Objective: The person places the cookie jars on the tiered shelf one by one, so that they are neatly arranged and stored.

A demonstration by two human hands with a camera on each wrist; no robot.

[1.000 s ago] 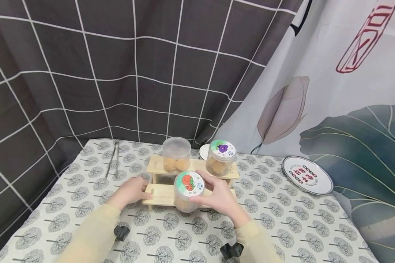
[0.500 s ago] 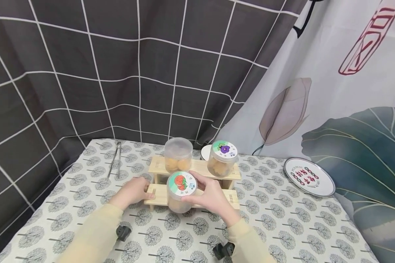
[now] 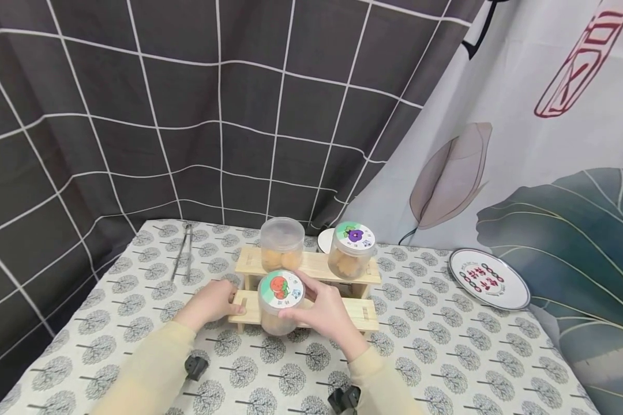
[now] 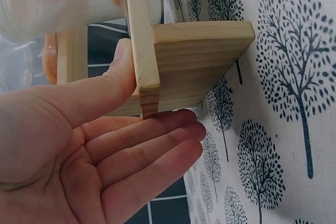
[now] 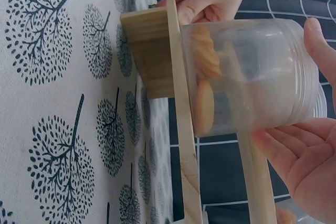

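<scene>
A two-step wooden stand [image 3: 364, 314] is in the head view. My left hand [image 3: 211, 302] grips the left end of its lower step; in the left wrist view the thumb lies on top of the plank [image 4: 139, 35], the fingers at its edge and below. On that step, left of its middle, is a clear plastic jar [image 3: 276, 314] with a red-fruit label on its lid. My right hand [image 3: 319, 308] holds it near the lid, thumb on one side, fingers on the other. In the right wrist view cookies [image 5: 205, 56] lie inside the jar [image 5: 252, 72], its base at the plank.
On the upper step stand an unlabelled jar [image 3: 282, 245] with cookies and a purple-flower-labelled jar [image 3: 350, 256]. A white plate [image 3: 326, 239] shows behind the stand. Metal tongs [image 3: 181, 253] lie at the back left, a printed plate [image 3: 490, 279] at the right.
My right hand has moved the red-fruit jar left along the lower step, the later part of this only slightly. My left hand keeps its grip on the step's end.
</scene>
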